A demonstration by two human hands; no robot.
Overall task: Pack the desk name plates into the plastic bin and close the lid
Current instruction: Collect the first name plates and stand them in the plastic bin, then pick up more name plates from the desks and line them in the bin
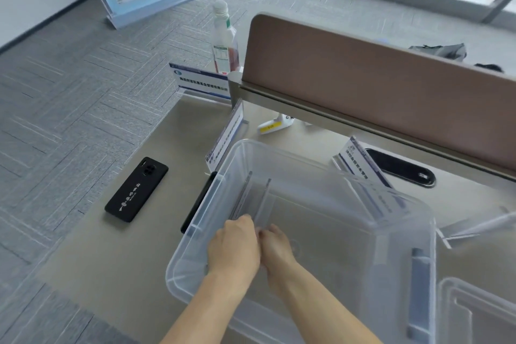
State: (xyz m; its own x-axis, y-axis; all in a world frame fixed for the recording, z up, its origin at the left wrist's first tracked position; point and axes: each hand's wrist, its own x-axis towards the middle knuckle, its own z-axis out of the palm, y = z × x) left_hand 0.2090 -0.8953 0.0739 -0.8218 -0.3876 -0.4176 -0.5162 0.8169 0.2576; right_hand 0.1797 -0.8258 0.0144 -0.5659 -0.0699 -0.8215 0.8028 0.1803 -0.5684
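Observation:
A clear plastic bin [329,158] stands open on the desk in front of me. Both hands reach inside it. My left hand [234,246] and my right hand [275,246] meet over the near end of clear name plates [251,198] standing on edge along the bin's left side; the grip on them is blurred. Outside the bin stand a blue-and-white name plate [202,82] at the desk's far left corner, a second [226,137] against the bin's far left wall, and a third [360,160] behind its far right. The lid [474,313] lies at the lower right.
A black phone [136,188] lies left of the bin. A bottle [224,39] stands at the far corner beside the brown divider panel [377,84]. A yellow-tagged white item [275,124] lies under the divider. A clear plate [480,227] lies right of the bin.

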